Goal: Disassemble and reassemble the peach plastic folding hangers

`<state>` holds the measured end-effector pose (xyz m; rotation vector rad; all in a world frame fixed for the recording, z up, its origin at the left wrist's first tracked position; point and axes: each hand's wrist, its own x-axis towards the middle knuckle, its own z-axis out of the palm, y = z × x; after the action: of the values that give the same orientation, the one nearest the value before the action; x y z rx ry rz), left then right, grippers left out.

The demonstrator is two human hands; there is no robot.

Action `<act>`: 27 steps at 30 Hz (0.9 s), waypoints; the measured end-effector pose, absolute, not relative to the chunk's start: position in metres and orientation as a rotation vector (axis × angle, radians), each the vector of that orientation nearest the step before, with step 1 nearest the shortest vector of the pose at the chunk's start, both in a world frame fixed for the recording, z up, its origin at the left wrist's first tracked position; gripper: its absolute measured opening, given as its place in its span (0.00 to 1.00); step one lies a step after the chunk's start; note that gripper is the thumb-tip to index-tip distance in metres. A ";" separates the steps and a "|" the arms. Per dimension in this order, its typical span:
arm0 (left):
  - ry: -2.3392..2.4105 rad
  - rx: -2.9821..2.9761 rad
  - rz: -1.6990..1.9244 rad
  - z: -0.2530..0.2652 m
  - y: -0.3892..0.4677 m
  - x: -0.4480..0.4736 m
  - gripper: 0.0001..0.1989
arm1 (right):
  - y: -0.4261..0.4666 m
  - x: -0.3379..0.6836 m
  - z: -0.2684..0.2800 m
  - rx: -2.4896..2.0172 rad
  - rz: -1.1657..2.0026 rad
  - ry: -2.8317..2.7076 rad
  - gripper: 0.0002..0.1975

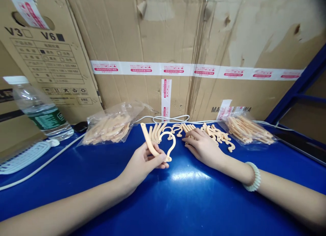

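My left hand (150, 157) is closed over the blue table, pinching a peach plastic hanger arm (148, 140) together with a curved hanger hook (174, 142). The two pieces meet at the fingertips; whether they are joined cannot be made out. My right hand (203, 146) rests over a row of straight peach strips (187, 128), fingers apart and reaching over them, partly covering the row. Several curved strips (157, 131) lie just behind my left hand. Between the hands are loose hooks (177, 129), and more hooks (216, 133) are scattered beyond my right hand.
Clear bags of peach pieces stand at the left (109, 127) and right (248, 129). A water bottle (42, 110) and a pale blue hairbrush (24, 157) are far left. A white cable (43, 168) crosses the table (163, 208). Cardboard (142, 35) walls the back.
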<state>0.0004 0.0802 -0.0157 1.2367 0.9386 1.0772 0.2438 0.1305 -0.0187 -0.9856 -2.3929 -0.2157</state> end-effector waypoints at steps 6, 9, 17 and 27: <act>0.898 1.212 1.081 -0.016 0.081 -0.001 0.16 | 0.136 0.245 -0.024 -0.916 -0.095 -2.245 0.08; 0.884 1.230 1.086 -0.017 0.081 -0.002 0.16 | 0.130 0.243 -0.021 -0.920 -0.031 -2.045 0.07; 0.896 1.221 1.085 -0.018 0.081 -0.002 0.20 | 0.086 0.214 -0.012 -0.843 0.735 -1.489 0.09; 0.886 1.226 1.033 -0.015 0.080 -0.002 0.19 | 0.080 0.204 -0.027 -0.828 1.349 -0.970 0.30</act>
<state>-0.0017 0.0797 -0.0149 1.2263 0.8862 1.0329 0.2044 0.0804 -0.0269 -0.8277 -0.9702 1.3491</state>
